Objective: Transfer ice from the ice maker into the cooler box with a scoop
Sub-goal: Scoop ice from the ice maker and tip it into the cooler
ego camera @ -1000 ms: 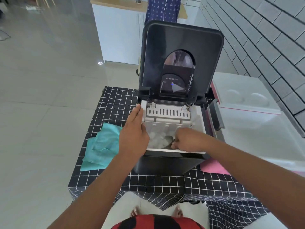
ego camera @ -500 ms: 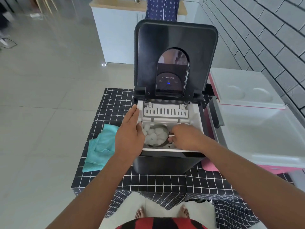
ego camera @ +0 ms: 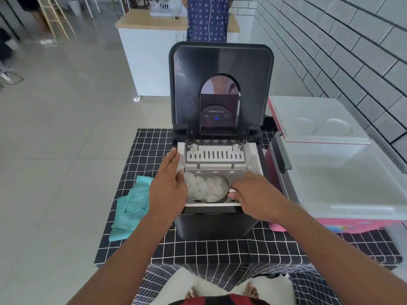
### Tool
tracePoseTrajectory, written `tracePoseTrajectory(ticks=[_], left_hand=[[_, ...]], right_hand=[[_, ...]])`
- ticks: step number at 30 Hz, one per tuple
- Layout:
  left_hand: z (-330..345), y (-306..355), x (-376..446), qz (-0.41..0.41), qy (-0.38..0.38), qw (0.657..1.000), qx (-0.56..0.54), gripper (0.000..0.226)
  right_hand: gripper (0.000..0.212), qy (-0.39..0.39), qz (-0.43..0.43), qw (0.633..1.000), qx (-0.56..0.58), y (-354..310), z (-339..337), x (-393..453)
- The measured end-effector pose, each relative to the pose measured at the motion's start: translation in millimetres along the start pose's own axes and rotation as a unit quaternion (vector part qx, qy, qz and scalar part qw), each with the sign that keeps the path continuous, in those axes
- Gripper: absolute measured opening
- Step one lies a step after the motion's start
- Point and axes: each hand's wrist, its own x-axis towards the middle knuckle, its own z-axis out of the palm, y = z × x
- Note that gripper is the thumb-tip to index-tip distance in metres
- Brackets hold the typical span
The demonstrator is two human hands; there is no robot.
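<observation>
A black ice maker [ego camera: 218, 223] stands on the checked table with its lid [ego camera: 220, 62] raised. Inside its white bin, a metal scoop [ego camera: 223, 190] heaped with ice cubes [ego camera: 203, 187] sits level near the front rim. My right hand [ego camera: 257, 194] grips the scoop's handle at the bin's right side. My left hand [ego camera: 168, 188] rests flat, fingers straight, on the ice maker's left edge. To the right stands the pink-and-white cooler box [ego camera: 343, 186], open, with its white lid [ego camera: 317, 119] tipped back.
A teal cloth [ego camera: 132, 205] lies crumpled on the black checked tablecloth [ego camera: 198, 249], left of the ice maker. A white brick wall runs along the right. A white counter [ego camera: 154, 51] and a person in a blue patterned garment [ego camera: 208, 18] stand behind.
The scoop has come up out of the ice, now full, and my right hand has shifted right with it. My left hand stays on the left edge.
</observation>
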Motion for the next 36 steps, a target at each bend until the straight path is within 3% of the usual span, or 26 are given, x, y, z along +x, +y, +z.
tracePoseTrajectory(ticks=[5,9,17,21,23,25,27,29,32,36], left_hand=[[-0.5,-1.1,0.4,0.014,0.001,1.0,-0.004,0.046],[0.2,-3.1,0.9,0.018,0.003,1.0,-0.005,0.046],[-0.7,0.3,1.4,0.015,0.003,1.0,-0.008,0.047],[-2.7,2.9,0.6,0.015,-0.006,1.0,0.014,0.047],[-4.6,7.0,1.1,0.019,-0.015,0.997,0.078,0.049],[-4.2,18.1,4.1,0.029,-0.023,0.986,0.16,0.053],[-1.1,36.9,8.1,0.05,-0.035,0.983,0.175,0.054],[7.5,58.2,12.7,0.066,-0.055,0.985,0.149,0.053],[30.3,91.7,17.8,0.083,-0.072,0.989,0.104,0.052],[76.8,139.7,17.0,0.112,-0.081,0.989,0.058,0.05]], right_hand=[[0.011,0.039,0.005,0.999,0.026,9.6,4.5,-8.6],[0.025,0.073,0.021,0.997,0.028,16.6,7.1,-12.4],[0.024,0.11,0.041,0.991,0.071,32.0,-1.3,-21.4],[0.023,0.113,0.049,0.99,0.067,39.3,-7.6,-30.6],[0.025,0.123,0.063,0.988,0.069,43.4,-12.7,-36.6],[0.024,0.13,0.085,0.984,0.087,51.8,-19.3,-43.5],[0.019,0.133,0.102,0.98,0.109,63.0,-26.2,-52.0],[0.014,0.13,0.122,0.975,0.134,76.5,-32.6,-62.3],[0.031,0.1,0.182,0.964,0.168,106.0,-41.3,-82.5],[0.024,0.068,0.238,0.936,0.25,151.3,-54.8,-120.1]])
